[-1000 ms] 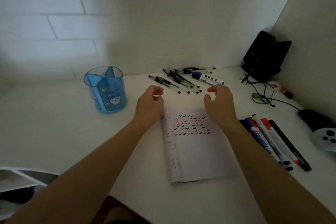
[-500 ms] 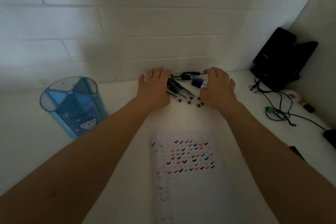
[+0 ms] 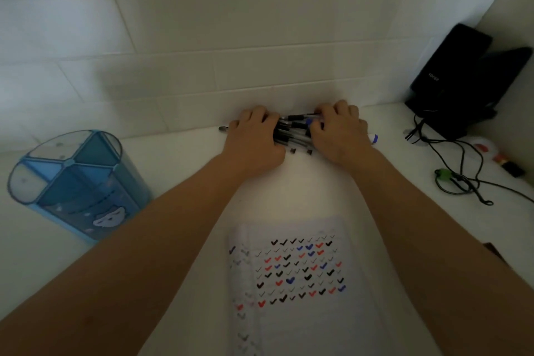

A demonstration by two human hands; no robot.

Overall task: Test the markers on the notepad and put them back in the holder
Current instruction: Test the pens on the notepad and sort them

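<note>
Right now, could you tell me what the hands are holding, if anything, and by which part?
Both hands clasp one bunch of pens: the left hand curls over its left ends, the right hand over its right ends.

Looks like a home desk corner to me, a little study nook. There's a white desktop (image 3: 173, 170) pushed against a white brick-pattern wall (image 3: 260, 37), and a black speaker (image 3: 450, 78) in the corner with tangled cables (image 3: 459, 165). Plus a blue cat-print pen holder (image 3: 78, 182), a pile of pens (image 3: 291, 130) and a notepad (image 3: 303, 312) full of check marks.
</note>
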